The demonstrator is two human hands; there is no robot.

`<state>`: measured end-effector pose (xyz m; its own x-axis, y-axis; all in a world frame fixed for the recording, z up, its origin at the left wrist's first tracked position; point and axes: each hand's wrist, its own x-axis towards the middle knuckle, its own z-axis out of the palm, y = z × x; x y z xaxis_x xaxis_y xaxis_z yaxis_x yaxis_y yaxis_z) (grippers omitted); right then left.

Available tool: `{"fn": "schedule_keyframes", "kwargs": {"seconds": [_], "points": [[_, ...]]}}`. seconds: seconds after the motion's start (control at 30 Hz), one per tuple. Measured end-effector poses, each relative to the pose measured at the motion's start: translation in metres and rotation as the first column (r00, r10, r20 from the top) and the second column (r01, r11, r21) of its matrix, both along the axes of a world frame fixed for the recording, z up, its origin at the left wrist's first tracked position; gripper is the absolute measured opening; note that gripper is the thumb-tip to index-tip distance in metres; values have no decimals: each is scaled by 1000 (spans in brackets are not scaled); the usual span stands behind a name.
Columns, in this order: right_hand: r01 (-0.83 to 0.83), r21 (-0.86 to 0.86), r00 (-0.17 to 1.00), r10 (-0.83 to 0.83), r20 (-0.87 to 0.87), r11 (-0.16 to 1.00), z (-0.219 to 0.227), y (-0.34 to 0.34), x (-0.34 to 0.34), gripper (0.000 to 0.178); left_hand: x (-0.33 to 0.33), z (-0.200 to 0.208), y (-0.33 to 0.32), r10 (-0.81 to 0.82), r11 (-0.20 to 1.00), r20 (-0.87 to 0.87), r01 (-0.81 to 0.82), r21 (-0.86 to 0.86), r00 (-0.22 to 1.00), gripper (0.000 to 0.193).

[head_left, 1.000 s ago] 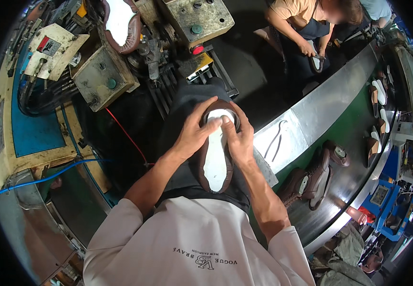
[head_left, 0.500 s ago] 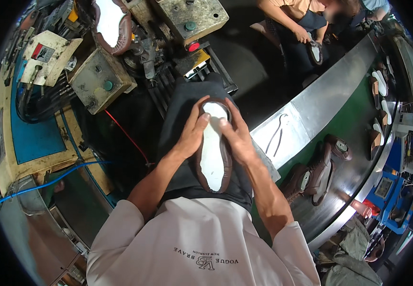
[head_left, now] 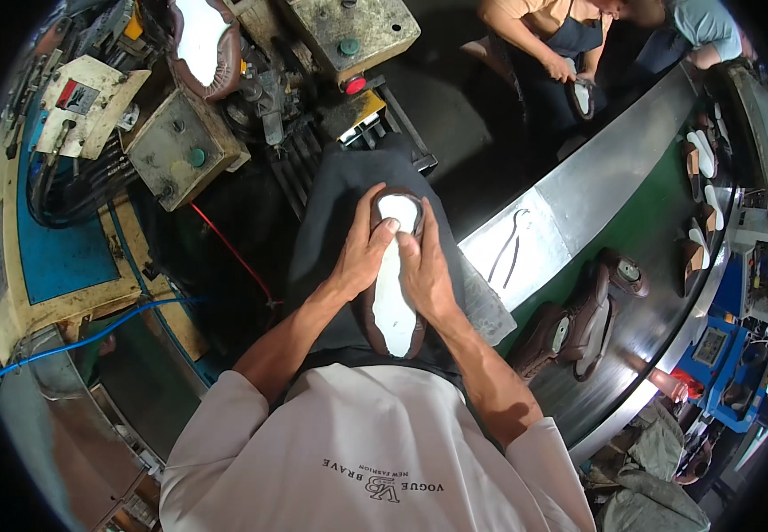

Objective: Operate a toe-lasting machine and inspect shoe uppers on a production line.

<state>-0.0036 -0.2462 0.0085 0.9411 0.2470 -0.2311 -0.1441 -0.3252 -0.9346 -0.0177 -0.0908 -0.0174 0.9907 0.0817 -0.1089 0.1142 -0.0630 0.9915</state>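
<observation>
A brown shoe upper [head_left: 393, 306] lies sole side up on my lap, its white insole board facing me and its brown edge folded in around it. My left hand [head_left: 364, 253] wraps the left side near the far end, thumb pressed on the white board. On the opposite side my right hand [head_left: 425, 262] grips the same shoe, its thumb also on the board close to the left thumb. Both sets of fingertips curl round the shoe's outer sides and are partly hidden.
Pincers [head_left: 510, 248] lie on the metal ledge [head_left: 570, 204] at right. Several brown shoes [head_left: 590, 319] stand on the green-and-dark conveyor beyond. A machine with control boxes [head_left: 184, 151] stands at left, another shoe upper [head_left: 202, 44] on it. A co-worker [head_left: 552, 44] holds a shoe at far right.
My right thumb has moved slightly left on the white board, and my left thumb has shifted a little toward me. The co-workers at the far right have changed position.
</observation>
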Motion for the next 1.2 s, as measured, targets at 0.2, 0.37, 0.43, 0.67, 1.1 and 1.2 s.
{"fn": "schedule_keyframes", "kwargs": {"seconds": [0.2, 0.37, 0.43, 0.67, 1.1, 1.2], "points": [[-301, -163, 915, 333, 228, 940, 24, -25, -37, 93, 5, -17, 17, 279, 889, -155, -316, -331, 948, 63], [-367, -768, 584, 773, 250, 525, 51, -15, -43, 83, 14, -16, 41, 404, 719, -404, -558, -414, 821, 61], [-393, -716, 607, 747, 270, 577, 60, -14, -29, 81, 9, -1, 65, 275, 728, -428, -478, -493, 861, 59], [-271, -593, 721, 568, 397, 758, 98, -14, 12, 87, 109, 21, 272, 719, 648, 33, -652, -395, 694, 79], [-169, -637, 301, 655, 694, 752, 177, 193, 192, 92, 89, 149, 295, 336, 787, 287, -100, -608, 897, 73], [-131, -677, 280, 682, 675, 724, 166, 248, 212, 85, 42, 138, 282, 298, 583, 150, -55, -811, 943, 90]]}}
